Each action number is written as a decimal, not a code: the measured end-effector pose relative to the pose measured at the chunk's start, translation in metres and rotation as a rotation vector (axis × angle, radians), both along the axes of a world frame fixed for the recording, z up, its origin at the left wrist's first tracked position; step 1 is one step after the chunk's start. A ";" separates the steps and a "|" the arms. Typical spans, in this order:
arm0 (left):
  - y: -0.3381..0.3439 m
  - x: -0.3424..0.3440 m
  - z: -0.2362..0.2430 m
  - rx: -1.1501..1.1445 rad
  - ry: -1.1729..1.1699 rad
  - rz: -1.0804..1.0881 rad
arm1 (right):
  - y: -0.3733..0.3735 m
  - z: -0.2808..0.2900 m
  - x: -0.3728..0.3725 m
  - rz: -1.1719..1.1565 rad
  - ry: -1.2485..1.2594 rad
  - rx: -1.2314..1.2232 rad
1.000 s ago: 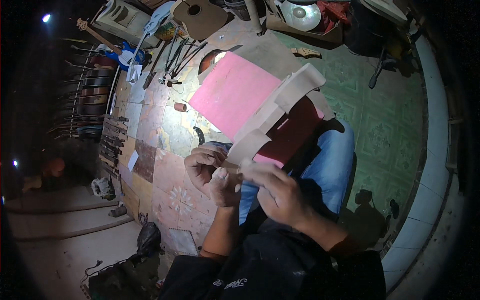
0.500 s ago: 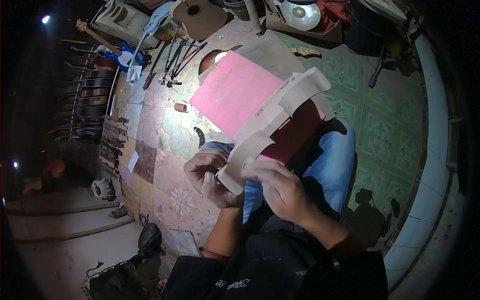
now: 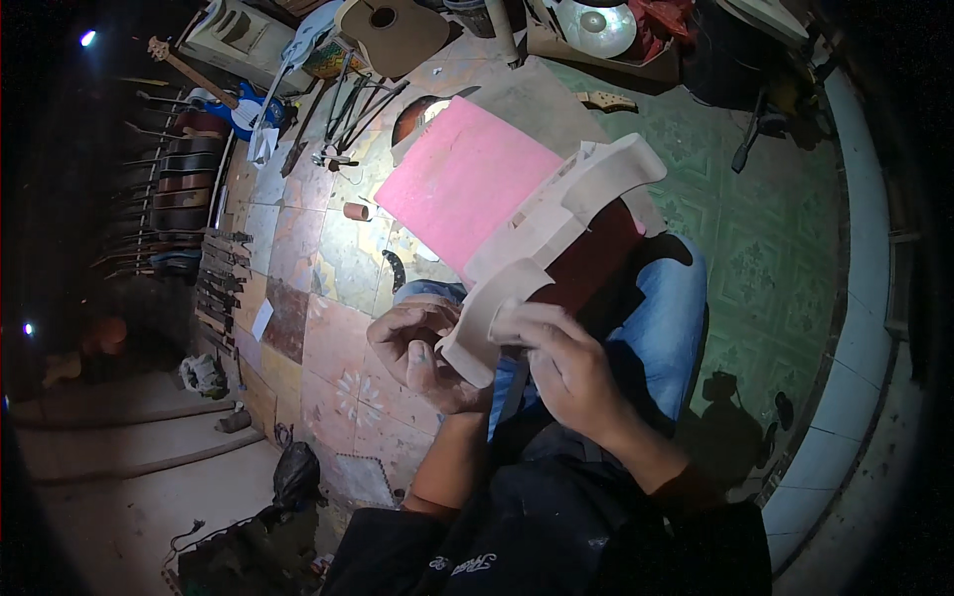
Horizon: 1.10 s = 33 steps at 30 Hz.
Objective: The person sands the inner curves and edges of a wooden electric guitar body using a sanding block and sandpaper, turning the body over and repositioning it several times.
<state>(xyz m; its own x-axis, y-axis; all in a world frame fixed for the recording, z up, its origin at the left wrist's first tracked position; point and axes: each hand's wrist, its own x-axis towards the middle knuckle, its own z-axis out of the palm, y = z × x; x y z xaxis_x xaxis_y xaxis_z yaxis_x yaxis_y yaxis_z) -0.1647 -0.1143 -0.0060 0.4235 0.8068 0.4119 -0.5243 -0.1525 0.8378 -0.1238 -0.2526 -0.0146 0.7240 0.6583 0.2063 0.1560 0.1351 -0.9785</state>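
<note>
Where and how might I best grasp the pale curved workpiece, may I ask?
Probably pinch the workpiece by its far tip, from the right: that curved end juts past the pink board, while the left hand and right hand crowd the near end.

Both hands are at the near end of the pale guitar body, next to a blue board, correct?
Not quite: the board is pink, not blue, as the head view shows. The left hand and right hand are at the near end of the pale guitar body.

On my feed I see a guitar workshop: a row of guitars (image 3: 184, 202), a loose guitar neck (image 3: 606, 101) and a bare, pale guitar body (image 3: 549, 226).
</note>
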 end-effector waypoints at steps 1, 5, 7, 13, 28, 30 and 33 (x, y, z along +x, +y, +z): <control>0.000 0.000 -0.001 -0.002 0.001 0.005 | 0.001 0.009 0.002 -0.077 -0.116 -0.095; 0.001 0.000 -0.002 -0.004 -0.006 0.003 | -0.007 0.033 0.002 0.135 0.357 0.148; 0.004 -0.002 -0.004 -0.005 0.007 0.001 | -0.003 0.012 0.011 0.011 -0.129 -0.088; 0.011 -0.004 -0.007 0.061 -0.030 -0.052 | -0.006 0.019 0.007 0.104 0.103 0.024; 0.014 -0.005 -0.009 0.039 -0.029 -0.043 | -0.002 0.013 0.002 0.078 0.141 0.017; 0.012 -0.006 -0.007 0.030 -0.018 -0.016 | 0.003 0.002 -0.001 0.021 0.057 -0.015; 0.015 -0.005 -0.005 0.045 -0.015 0.015 | -0.001 0.026 -0.001 0.104 0.196 0.020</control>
<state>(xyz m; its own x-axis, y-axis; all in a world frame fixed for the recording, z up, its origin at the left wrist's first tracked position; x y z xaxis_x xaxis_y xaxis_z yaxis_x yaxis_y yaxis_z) -0.1693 -0.0992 -0.0112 0.4050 0.7936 0.4541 -0.5340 -0.1979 0.8220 -0.1249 -0.2536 0.0114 0.6799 0.7286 0.0824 -0.0525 0.1605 -0.9856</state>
